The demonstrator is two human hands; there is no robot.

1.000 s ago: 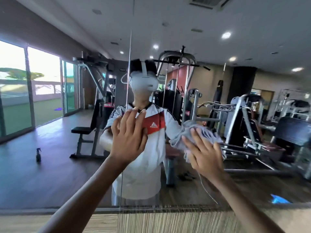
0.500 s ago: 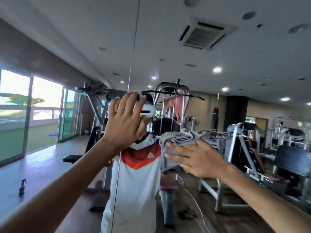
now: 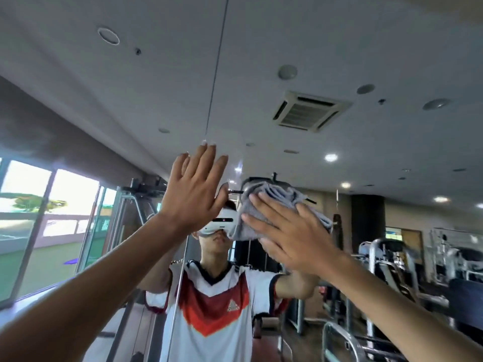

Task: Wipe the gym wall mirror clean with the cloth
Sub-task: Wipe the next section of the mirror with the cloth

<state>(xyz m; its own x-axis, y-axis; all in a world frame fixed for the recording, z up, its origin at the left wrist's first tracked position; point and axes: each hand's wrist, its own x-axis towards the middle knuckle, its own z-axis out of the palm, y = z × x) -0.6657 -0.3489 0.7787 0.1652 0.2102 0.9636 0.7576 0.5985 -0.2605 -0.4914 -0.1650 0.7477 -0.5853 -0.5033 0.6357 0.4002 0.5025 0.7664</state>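
The wall mirror (image 3: 339,61) fills the whole view and reflects the gym and me. A thin vertical seam (image 3: 217,61) between two mirror panels runs down the middle. My left hand (image 3: 192,194) lies flat on the glass with straight fingers, right on the seam, at head height. Just to its right, my right hand (image 3: 290,236) presses a crumpled grey cloth (image 3: 269,202) against the mirror with spread, straight fingers. The cloth bunches above and beside the fingertips.
The mirror reflects weight machines (image 3: 386,262) at the right, large windows (image 3: 39,218) at the left, and a ceiling air vent (image 3: 308,111). My own reflection in a white and red shirt (image 3: 214,309) stands below the hands.
Both hands have climbed up the mirror, and my view has tilted upward toward the reflected ceiling. The right hand carried the cloth up and slightly left.
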